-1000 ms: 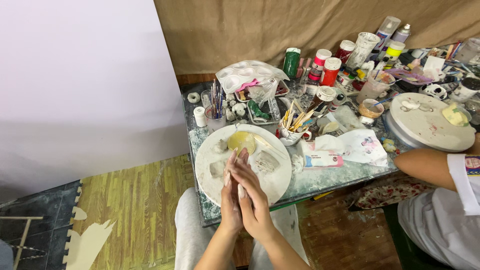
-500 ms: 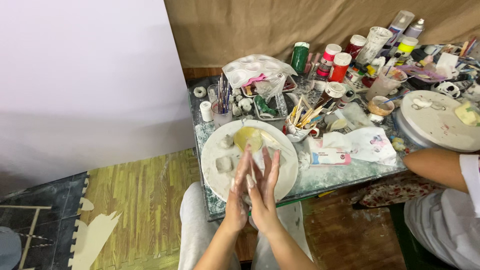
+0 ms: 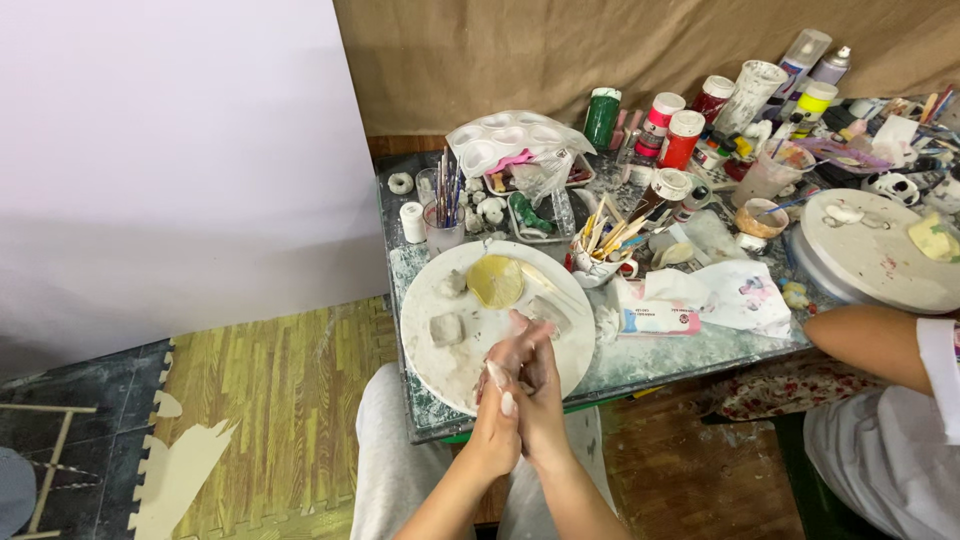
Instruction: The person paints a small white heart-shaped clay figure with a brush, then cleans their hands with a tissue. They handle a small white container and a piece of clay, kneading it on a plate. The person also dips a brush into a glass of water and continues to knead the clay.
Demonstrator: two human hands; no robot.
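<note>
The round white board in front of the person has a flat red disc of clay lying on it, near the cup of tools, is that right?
Not quite: the head view shows the disc on the round white board is yellow, not red. It does lie near the cup of tools.

Grey clay lump [image 3: 446, 329] on round board [image 3: 430, 290]

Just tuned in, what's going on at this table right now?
A person sits at a cluttered craft table, the left hand and right hand pressed palm to palm over the near edge of a round white board; whether anything is between the palms cannot be seen. On the board lie a flat yellowish disc and grey clay lumps. Another person's arm rests at the right, by a second round board.
</note>
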